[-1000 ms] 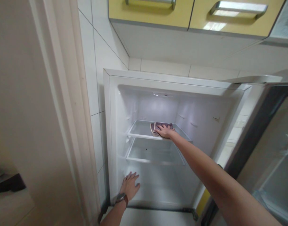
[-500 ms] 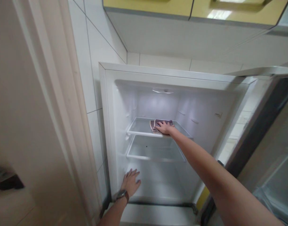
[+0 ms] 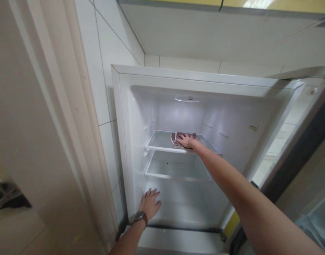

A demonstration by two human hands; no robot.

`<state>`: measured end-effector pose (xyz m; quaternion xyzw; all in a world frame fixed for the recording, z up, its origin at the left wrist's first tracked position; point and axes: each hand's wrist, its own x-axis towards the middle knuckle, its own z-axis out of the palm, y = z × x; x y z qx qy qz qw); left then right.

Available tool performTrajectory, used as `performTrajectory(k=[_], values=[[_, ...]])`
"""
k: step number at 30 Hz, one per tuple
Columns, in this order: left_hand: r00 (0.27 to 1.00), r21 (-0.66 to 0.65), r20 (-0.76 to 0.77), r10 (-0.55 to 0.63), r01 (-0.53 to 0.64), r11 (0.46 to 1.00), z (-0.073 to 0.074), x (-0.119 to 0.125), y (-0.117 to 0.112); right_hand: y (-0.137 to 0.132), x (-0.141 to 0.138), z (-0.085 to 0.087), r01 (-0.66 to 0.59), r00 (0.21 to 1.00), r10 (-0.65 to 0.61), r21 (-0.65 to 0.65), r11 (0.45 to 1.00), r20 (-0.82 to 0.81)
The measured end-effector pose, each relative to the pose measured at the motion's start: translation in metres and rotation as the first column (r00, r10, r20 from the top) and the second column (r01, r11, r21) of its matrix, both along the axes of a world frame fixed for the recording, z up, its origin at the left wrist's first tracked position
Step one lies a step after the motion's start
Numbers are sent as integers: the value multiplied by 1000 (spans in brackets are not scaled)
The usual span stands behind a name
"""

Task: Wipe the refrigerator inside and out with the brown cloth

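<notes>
A dark, purplish-brown cloth (image 3: 175,141) with a pale edge lies on the upper glass shelf (image 3: 159,139) inside a white fridge (image 3: 178,78). My right hand (image 3: 187,141) presses flat on top of it, fingers spread, the arm reaching in from the lower right. Lower down, my left hand (image 3: 149,203), with a watch (image 3: 140,216) at its wrist, is held by the inner left side of the fridge. Its fingers are spread and nothing is in them. Whether it touches the wall I cannot tell.
Below the upper shelf is a second glass shelf (image 3: 178,166) with a small dark spot. The fridge door (image 3: 297,156) stands open at right. A cabinet (image 3: 210,32) hangs overhead. A tiled wall (image 3: 106,92) and a pale door frame (image 3: 80,124) border the left.
The whole view has shifted slightly, with the cabinet fronts now higher in the picture. Both hands and the cloth keep nearly the same places in the fridge.
</notes>
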<state>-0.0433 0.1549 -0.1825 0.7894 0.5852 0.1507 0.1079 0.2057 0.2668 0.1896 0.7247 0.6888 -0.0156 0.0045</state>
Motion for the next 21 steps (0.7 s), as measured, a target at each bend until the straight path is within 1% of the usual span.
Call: performTrajectory(k=[9, 14, 21], values=[[1000, -13, 12, -12, 12, 1000, 1, -1, -1, 11, -1, 0, -11, 999, 11, 1, 1000, -49], [1000, -26, 25, -1, 2, 1000, 3, 0, -2, 17, -3, 0, 5, 998, -5, -4, 1000, -63], [999, -27, 34, 4, -4, 1000, 10, 0, -7, 38, -1, -2, 7, 997, -8, -20, 1000, -78]])
